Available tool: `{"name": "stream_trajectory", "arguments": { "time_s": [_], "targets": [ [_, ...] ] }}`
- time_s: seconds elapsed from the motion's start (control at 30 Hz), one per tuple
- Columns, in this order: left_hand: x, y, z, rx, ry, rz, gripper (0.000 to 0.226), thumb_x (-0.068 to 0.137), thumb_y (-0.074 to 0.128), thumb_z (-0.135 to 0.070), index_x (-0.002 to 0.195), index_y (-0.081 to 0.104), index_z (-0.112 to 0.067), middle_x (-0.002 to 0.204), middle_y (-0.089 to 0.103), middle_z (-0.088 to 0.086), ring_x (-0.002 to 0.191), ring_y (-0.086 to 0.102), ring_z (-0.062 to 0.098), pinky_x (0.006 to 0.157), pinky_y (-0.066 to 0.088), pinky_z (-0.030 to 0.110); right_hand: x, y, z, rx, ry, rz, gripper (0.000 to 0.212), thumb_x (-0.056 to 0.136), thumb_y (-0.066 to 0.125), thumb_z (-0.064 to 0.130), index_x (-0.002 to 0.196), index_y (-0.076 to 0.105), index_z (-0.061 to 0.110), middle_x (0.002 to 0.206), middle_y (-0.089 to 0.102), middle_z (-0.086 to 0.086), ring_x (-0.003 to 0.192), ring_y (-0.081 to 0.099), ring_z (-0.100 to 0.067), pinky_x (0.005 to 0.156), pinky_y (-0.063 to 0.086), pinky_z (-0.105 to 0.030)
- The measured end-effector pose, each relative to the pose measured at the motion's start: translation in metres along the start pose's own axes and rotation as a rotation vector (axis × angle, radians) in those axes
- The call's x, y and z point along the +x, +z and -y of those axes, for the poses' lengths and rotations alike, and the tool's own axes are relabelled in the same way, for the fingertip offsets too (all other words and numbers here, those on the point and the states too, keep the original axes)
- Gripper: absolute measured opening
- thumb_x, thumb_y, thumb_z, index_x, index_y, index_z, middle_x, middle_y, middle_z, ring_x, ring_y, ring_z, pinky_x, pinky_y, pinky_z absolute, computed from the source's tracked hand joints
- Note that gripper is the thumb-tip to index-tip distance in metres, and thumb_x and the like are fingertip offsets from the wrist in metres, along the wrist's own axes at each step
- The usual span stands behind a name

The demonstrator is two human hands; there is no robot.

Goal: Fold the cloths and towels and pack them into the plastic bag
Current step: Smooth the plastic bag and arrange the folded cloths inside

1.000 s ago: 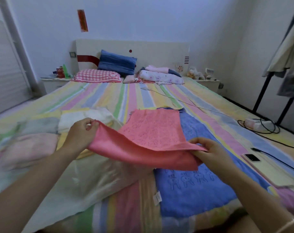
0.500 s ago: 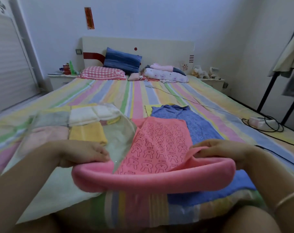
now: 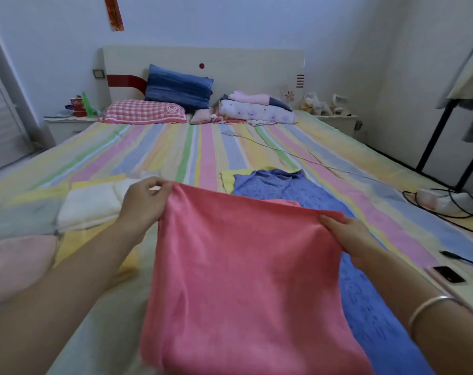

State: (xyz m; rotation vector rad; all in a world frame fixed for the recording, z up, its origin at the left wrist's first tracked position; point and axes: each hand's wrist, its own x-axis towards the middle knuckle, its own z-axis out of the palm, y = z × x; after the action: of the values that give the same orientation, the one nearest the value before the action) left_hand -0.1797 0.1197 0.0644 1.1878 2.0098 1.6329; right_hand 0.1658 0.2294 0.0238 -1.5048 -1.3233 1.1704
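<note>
A pink towel (image 3: pixel 243 280) hangs folded in front of me above the striped bed (image 3: pixel 176 150). My left hand (image 3: pixel 143 201) pinches its top left corner. My right hand (image 3: pixel 349 236) grips its top right corner. Under and to the right of it a blue towel (image 3: pixel 365 293) lies flat on the bed. At the left a clear plastic bag (image 3: pixel 21 226) lies on the bed, with folded white (image 3: pixel 92 204), yellow and pale pink (image 3: pixel 16 263) cloths inside it.
A phone (image 3: pixel 446 274) lies at the bed's right edge with a cable beside it. A power strip with black cords (image 3: pixel 443 201) sits further back on the right. Pillows (image 3: pixel 176 85) and bedding are piled at the headboard. A clothes rack (image 3: pixel 446 123) stands at the far right.
Both hands have lifted the pink towel off the bed and hold it up by its top corners; earlier its near edge was being folded over while it lay on the blue towel.
</note>
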Motion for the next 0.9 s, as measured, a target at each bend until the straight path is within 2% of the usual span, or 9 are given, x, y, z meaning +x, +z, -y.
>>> {"name": "stream_trajectory", "arguments": {
  "time_s": [0.07, 0.2, 0.3, 0.4, 0.5, 0.6, 0.7, 0.77, 0.9],
  "targets": [
    [0.039, 0.019, 0.002, 0.049, 0.077, -0.006, 0.016, 0.093, 0.058, -0.027, 0.083, 0.068, -0.020, 0.071, 0.063, 0.003, 0.063, 0.055, 0.019, 0.062, 0.043, 0.031, 0.034, 0.013, 0.004, 0.027, -0.050, -0.063, 0.017, 0.090, 0.066, 0.025, 0.102, 0.067, 0.014, 0.090, 0.065, -0.007, 0.081, 0.061, -0.020, 0.074, 0.045, -0.028],
    [0.102, 0.061, 0.032, 0.310, 0.135, 0.029, 0.017, 0.093, 0.057, -0.024, 0.085, 0.068, -0.014, 0.080, 0.066, 0.008, 0.079, 0.061, 0.027, 0.074, 0.047, 0.036, 0.099, 0.042, 0.000, 0.008, -0.058, -0.069, 0.010, 0.090, 0.064, 0.021, 0.094, 0.071, 0.014, 0.078, 0.066, -0.003, 0.071, 0.060, -0.017, 0.067, 0.052, -0.031],
    [0.134, 0.084, 0.064, 0.585, 0.154, 0.063, 0.020, 0.095, 0.052, -0.024, 0.086, 0.065, -0.012, 0.086, 0.068, 0.006, 0.087, 0.061, 0.029, 0.076, 0.048, 0.038, 0.142, 0.061, -0.010, -0.064, -0.016, -0.076, 0.015, 0.088, 0.066, 0.027, 0.093, 0.072, 0.015, 0.077, 0.066, -0.006, 0.071, 0.060, -0.021, 0.071, 0.052, -0.035],
    [0.159, 0.096, 0.087, 0.632, 0.130, 0.054, 0.021, 0.096, 0.051, -0.025, 0.087, 0.065, -0.013, 0.089, 0.067, 0.005, 0.089, 0.060, 0.031, 0.078, 0.048, 0.038, 0.177, 0.072, -0.015, -0.119, 0.031, -0.061, 0.017, 0.087, 0.067, 0.032, 0.088, 0.071, 0.015, 0.081, 0.069, -0.007, 0.079, 0.065, -0.026, 0.078, 0.055, -0.038],
    [0.175, 0.103, 0.104, 0.736, 0.062, 0.332, 0.018, 0.093, 0.055, -0.026, 0.083, 0.066, -0.017, 0.089, 0.068, 0.003, 0.090, 0.062, 0.027, 0.074, 0.046, 0.031, 0.193, 0.080, -0.020, -0.171, 0.095, -0.007, 0.013, 0.086, 0.068, 0.029, 0.085, 0.068, 0.015, 0.081, 0.068, -0.008, 0.084, 0.065, -0.029, 0.081, 0.054, -0.039],
    [0.178, 0.111, 0.105, 0.925, 0.023, 0.694, 0.015, 0.084, 0.066, -0.029, 0.074, 0.062, -0.019, 0.074, 0.062, -0.002, 0.070, 0.057, 0.013, 0.059, 0.043, 0.023, 0.198, 0.087, -0.023, -0.259, 0.095, 0.023, 0.012, 0.083, 0.072, 0.026, 0.085, 0.068, 0.015, 0.078, 0.066, -0.006, 0.079, 0.063, -0.025, 0.073, 0.051, -0.032],
    [0.176, 0.117, 0.098, 0.955, -0.013, 0.763, 0.014, 0.078, 0.071, -0.023, 0.072, 0.059, -0.019, 0.065, 0.055, -0.006, 0.059, 0.050, 0.008, 0.047, 0.036, 0.016, 0.195, 0.088, -0.019, -0.218, 0.143, 0.060, 0.016, 0.082, 0.074, 0.024, 0.091, 0.068, 0.012, 0.079, 0.064, -0.006, 0.074, 0.061, -0.023, 0.064, 0.047, -0.028],
    [0.176, 0.117, 0.096, 0.910, 0.009, 0.738, 0.009, 0.076, 0.073, -0.021, 0.075, 0.064, -0.019, 0.068, 0.059, -0.005, 0.064, 0.055, 0.011, 0.051, 0.039, 0.017, 0.190, 0.085, -0.016, -0.161, 0.186, 0.087, 0.019, 0.081, 0.076, 0.023, 0.094, 0.068, 0.011, 0.080, 0.064, -0.007, 0.070, 0.060, -0.022, 0.058, 0.046, -0.027],
    [0.168, 0.111, 0.089, 0.727, 0.041, 0.630, 0.006, 0.072, 0.077, -0.017, 0.073, 0.072, -0.021, 0.062, 0.062, -0.007, 0.061, 0.055, 0.010, 0.052, 0.039, 0.018, 0.176, 0.079, -0.009, -0.087, 0.205, 0.079, 0.021, 0.079, 0.078, 0.025, 0.091, 0.067, 0.011, 0.083, 0.066, -0.009, 0.074, 0.062, -0.025, 0.067, 0.051, -0.033]
  ]
}}
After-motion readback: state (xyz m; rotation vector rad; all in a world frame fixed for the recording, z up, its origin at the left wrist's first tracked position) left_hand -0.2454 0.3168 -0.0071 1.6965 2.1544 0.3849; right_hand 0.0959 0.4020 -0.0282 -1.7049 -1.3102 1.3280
